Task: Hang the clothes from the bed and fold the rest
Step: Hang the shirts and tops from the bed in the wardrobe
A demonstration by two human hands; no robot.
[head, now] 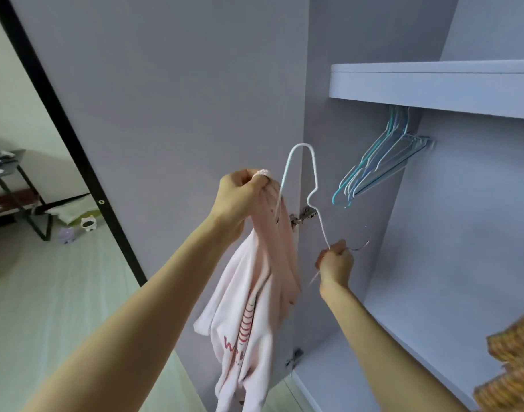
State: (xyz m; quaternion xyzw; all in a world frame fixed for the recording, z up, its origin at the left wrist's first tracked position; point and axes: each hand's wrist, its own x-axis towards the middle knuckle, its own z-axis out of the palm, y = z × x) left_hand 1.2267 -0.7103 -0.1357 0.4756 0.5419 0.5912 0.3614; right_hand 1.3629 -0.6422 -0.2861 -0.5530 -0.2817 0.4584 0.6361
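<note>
I stand at an open lavender wardrobe (463,233). My left hand (240,197) grips the top of a pale pink garment (255,307) with red print, which hangs down in front of the door. My right hand (335,263) grips a white wire hanger (314,179) near its hook, and the hanger's frame points upward. One end of the hanger runs into the garment by my left hand. Several blue and teal hangers (379,165) hang empty under the shelf (433,84).
The wardrobe door (165,114) stands open on my left, its hinges (304,217) near the hanger. Folded patterned fabric (513,367) lies on a lower shelf at right. Beyond the door are a dark low table (14,185), small pots (88,224) and pale floor.
</note>
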